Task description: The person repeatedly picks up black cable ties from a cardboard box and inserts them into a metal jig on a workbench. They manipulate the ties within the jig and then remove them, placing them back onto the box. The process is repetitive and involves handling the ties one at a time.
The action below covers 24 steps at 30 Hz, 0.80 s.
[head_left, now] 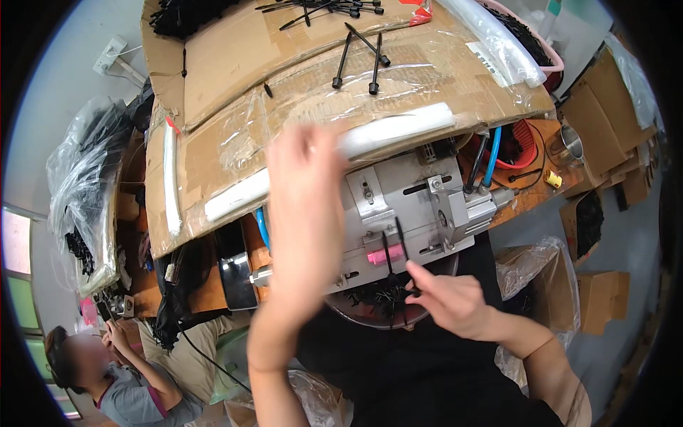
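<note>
While my left hand (302,213) sweeps up blurred over the grey metal fixture (405,213), fingers loosely spread and gripping nothing I can make out, my right hand (452,302) pinches a thin black pin (390,252) standing against the fixture's pink block (385,255). More black pins (380,295) lie heaped in the round tray (398,320) below. I judge the pin wants seating straight, held near its lower end.

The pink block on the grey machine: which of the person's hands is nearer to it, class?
Right. The right hand pinches a black pin just below and right of the pink block. The left hand, blurred, is raised up to its left.
</note>
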Tool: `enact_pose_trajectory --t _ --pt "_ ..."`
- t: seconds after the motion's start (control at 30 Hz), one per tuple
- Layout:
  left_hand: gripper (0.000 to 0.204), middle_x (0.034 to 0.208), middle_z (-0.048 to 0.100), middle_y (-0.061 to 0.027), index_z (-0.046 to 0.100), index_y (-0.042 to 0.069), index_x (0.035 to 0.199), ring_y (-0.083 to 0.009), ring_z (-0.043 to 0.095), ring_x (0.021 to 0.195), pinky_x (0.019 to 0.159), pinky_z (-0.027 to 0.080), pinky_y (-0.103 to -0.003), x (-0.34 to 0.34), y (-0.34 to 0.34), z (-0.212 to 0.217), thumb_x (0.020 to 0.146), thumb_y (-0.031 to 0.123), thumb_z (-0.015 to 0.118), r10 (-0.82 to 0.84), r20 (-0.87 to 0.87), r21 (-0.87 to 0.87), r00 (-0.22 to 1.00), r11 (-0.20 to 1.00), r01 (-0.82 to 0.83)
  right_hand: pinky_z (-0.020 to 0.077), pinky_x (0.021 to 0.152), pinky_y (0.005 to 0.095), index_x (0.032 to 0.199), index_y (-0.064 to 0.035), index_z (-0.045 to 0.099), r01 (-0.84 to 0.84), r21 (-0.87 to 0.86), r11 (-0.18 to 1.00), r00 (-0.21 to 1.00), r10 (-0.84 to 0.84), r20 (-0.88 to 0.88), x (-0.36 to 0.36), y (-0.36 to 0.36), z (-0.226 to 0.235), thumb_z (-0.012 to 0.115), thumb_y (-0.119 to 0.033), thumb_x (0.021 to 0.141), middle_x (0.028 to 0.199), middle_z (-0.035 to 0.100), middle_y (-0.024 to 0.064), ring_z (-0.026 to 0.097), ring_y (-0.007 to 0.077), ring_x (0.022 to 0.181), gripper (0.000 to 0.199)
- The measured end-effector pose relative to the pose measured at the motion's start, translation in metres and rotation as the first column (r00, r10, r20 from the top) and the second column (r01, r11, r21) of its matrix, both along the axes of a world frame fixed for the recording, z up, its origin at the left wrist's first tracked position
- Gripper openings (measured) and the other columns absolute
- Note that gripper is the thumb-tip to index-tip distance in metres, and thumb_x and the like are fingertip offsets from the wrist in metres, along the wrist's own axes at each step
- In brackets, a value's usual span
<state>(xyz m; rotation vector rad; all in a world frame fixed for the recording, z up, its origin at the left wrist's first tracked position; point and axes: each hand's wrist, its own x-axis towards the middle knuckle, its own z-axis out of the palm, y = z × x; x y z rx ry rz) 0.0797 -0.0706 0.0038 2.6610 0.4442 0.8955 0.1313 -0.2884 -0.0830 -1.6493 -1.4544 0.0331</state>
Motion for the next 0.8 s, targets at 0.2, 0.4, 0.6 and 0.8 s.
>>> enact_pose_trajectory --t 0.2,0.4,0.6,0.8 --pt "0.024 0.101 0.062 -0.0124 0.065 0.004 0.106 -0.0253 0.061 0.088 0.082 0.049 -0.035 0.057 0.085 0.012 0.083 -0.001 0.066 -0.147 -0.147 -0.079 0.978 0.987 0.136 0.0478 0.051 0.0302 0.137 0.004 0.049 -0.015 0.013 1.0 1.0 0.015 -0.018 -0.019 0.023 -0.037 0.075 -0.004 0.078 0.064 0.06 0.0059 0.062 0.0193 0.056 0.065" --pt "0.022 0.084 0.061 -0.0115 0.068 0.003 0.103 -0.0219 0.06 0.078 0.076 0.049 -0.033 0.029 0.077 0.015 0.082 -0.005 0.065 -0.122 0.025 -0.089 0.992 0.988 0.124 0.0469 0.049 0.0321 0.137 -0.0002 0.052 -0.064 -0.211 0.975 0.996 0.076 0.05 -0.007 0.022 0.002 0.073 -0.009 0.082 0.069 0.056 0.0043 0.059 0.0181 0.055 0.06" --pt "0.029 0.089 0.06 -0.0122 0.065 0.005 0.112 -0.0263 0.062 0.083 0.074 0.05 -0.036 -0.045 0.001 -0.025 0.085 -0.007 0.061 0.037 0.115 0.035 0.993 0.999 -0.042 0.0491 0.05 0.0331 0.113 -0.0054 0.064 0.074 0.197 0.978 0.855 -0.164 0.492 0.079 0.097 0.074 0.062 -0.004 0.076 0.076 0.058 0.0058 0.062 0.022 0.06 0.038" --pt "0.023 0.093 0.061 -0.0123 0.064 0.002 0.105 -0.0262 0.062 0.082 0.073 0.05 -0.035 -0.045 0.01 -0.023 0.084 -0.008 0.061 0.019 0.083 -0.071 0.996 0.997 -0.013 0.0524 0.066 0.0435 0.093 -0.0078 0.066 0.148 0.119 0.982 0.798 -0.189 0.573 0.119 0.154 0.077 0.063 -0.009 0.083 0.083 0.065 0.0087 0.067 0.032 0.077 0.011"
